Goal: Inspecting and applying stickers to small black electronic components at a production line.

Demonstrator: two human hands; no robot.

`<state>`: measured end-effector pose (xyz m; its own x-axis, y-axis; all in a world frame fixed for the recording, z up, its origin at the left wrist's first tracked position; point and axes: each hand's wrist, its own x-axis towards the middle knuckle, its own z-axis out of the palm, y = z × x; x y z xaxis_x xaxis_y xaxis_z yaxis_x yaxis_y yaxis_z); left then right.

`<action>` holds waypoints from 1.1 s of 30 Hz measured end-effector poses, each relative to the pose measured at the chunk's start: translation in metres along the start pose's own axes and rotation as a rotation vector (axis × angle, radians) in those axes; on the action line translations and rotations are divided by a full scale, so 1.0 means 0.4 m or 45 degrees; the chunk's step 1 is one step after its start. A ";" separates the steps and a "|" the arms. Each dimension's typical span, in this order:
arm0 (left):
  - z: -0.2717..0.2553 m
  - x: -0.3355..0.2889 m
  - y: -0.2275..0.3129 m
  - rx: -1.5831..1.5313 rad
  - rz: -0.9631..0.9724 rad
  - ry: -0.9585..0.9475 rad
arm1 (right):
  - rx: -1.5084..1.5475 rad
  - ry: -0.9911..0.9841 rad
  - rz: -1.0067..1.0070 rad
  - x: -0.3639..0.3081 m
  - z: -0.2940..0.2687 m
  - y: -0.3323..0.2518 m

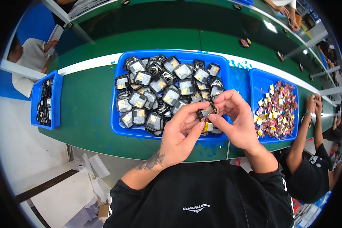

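Black casing [206, 111], partly hidden between left hand [175, 139] and right hand [238, 124]

One fisheye camera, worn on a worker's head, faces steeply down and forward over the green bench [87, 102], here just above the left hand [180, 138] and right hand [237, 119]. The worker's black shirt [201, 186] fills its foreground; a green strip [159, 28] curves across the top.
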<state>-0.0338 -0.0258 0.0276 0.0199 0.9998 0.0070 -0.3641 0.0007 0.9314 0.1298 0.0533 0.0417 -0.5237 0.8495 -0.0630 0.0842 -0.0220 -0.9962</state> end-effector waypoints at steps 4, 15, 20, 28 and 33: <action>-0.020 -0.008 0.061 0.339 0.097 0.206 | 0.076 -0.084 0.030 0.092 -0.003 -0.005; 0.046 -0.188 0.470 0.916 1.028 0.107 | -0.869 0.097 0.294 0.739 -0.113 0.098; -0.020 -0.195 0.445 0.789 1.239 0.077 | -1.035 0.233 0.147 0.731 -0.144 0.115; -0.101 -0.036 0.266 0.795 1.136 0.741 | -1.550 -0.387 -0.314 0.388 0.020 -0.001; -0.114 0.023 0.174 1.029 0.623 0.648 | -1.450 -0.198 -0.273 0.332 0.014 -0.013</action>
<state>-0.1013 -0.0158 0.0757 -0.4197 0.7790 0.4658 0.5003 -0.2296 0.8349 0.0551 0.1632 0.0382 -0.7108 0.7032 0.0149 0.6514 0.6662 -0.3631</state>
